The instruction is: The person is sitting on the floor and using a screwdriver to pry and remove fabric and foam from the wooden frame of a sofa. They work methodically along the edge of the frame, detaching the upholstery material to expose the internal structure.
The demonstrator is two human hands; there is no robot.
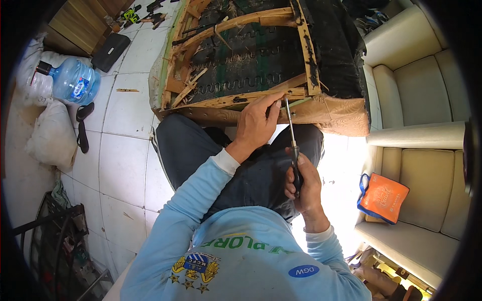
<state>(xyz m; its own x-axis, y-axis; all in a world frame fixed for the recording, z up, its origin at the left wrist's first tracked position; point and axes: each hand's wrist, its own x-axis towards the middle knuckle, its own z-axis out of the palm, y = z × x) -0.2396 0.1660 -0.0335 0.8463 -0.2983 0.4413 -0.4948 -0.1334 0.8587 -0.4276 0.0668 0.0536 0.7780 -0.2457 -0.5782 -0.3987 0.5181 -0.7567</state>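
My right hand is wrapped round the black handle of a screwdriver. The metal shaft points away from me, and its tip meets the near rail of a stripped wooden seat frame. Beside that tip, my left hand rests at the rail with its fingers bent and close together; whatever they pinch is hidden. Brown covering material hangs along the frame's near side. Inside the frame, wavy metal springs cross dark cloth, and splintered wood lies at the left corner.
A pale sofa stands along the right, with an orange bag on its seat. To the left are a blue water jug, a white sack, a black case and a dark metal rack. Tools lie on the tiles.
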